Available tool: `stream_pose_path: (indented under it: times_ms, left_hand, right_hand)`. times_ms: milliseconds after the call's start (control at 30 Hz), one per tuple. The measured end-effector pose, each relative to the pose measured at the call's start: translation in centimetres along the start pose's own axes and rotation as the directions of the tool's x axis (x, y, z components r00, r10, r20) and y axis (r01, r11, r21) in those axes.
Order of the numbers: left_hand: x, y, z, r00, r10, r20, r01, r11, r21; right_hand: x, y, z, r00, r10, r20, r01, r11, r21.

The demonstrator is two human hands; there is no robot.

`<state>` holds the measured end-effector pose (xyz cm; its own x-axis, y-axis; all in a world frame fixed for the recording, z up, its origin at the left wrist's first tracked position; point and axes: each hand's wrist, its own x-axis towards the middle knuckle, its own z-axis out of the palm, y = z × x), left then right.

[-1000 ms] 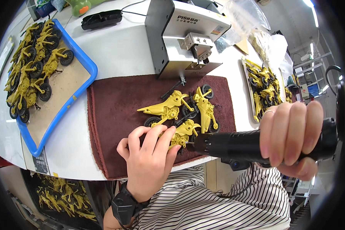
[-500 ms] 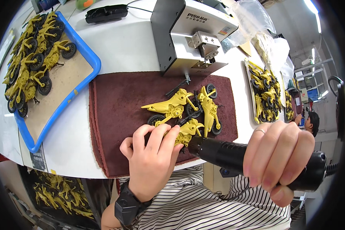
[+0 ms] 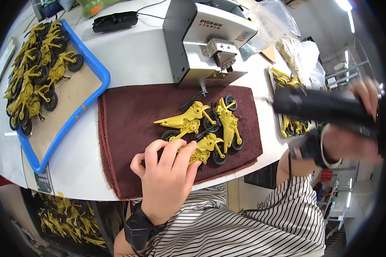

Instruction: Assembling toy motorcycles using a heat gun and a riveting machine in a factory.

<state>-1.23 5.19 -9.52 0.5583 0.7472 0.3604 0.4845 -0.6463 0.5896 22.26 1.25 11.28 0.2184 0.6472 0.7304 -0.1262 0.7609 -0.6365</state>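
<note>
My left hand (image 3: 165, 177) rests on the brown cloth mat (image 3: 128, 111), its fingers closed around the rear part of a yellow toy motorcycle (image 3: 206, 147) with black wheels. Two more toy motorcycles lie close by: one behind it (image 3: 188, 119), one to its right (image 3: 228, 122). Off the mat at the right, my right hand (image 3: 351, 143) grips a black electric screwdriver (image 3: 321, 105), raised and blurred by motion, with its bit pointing left.
A silver screw feeder (image 3: 201, 47) stands behind the mat. At the left, a blue-rimmed tray (image 3: 105, 75) bears several toy motorcycles. Another full tray (image 3: 281, 124) lies at the right, partly behind the screwdriver. Below the table edge, a dark bin holds yellow parts (image 3: 70, 218).
My right hand has lifted the screwdriver off the nearest toy motorcycle and swung it up and to the right. That motorcycle's front wheel now shows. My left hand has barely moved.
</note>
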Motion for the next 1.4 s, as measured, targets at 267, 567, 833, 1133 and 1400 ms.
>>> stream_pose_path:
  times_ms: [267,567,833,1133,1400]
  left_hand:
    - [0.1,1.7,0.0,0.999,0.036,-0.034,-0.036,0.999,0.0]
    - [-0.4,1.4,2.0,0.997,0.05,-0.06,-0.045,0.996,0.071]
    - [0.0,1.9,2.0,0.995,0.067,-0.078,-0.066,0.998,0.01]
    - [0.2,1.6,2.1,0.997,0.04,-0.072,-0.036,0.998,0.051]
    - [0.1,1.4,2.3,0.995,0.071,-0.075,-0.067,0.996,0.051]
  right_hand:
    - [4.7,5.6,-4.2,0.981,0.19,0.043,-0.18,0.968,-0.175]
    - [3.4,11.8,0.2,0.98,-0.137,-0.146,0.084,0.943,-0.323]
    - [-1.3,2.7,0.1,0.927,0.358,0.112,-0.345,0.931,-0.119]
    - [-7.2,3.3,0.3,0.946,0.301,0.119,-0.291,0.952,-0.093]
    - [-7.4,3.8,0.0,0.927,0.336,0.169,-0.317,0.94,-0.128]
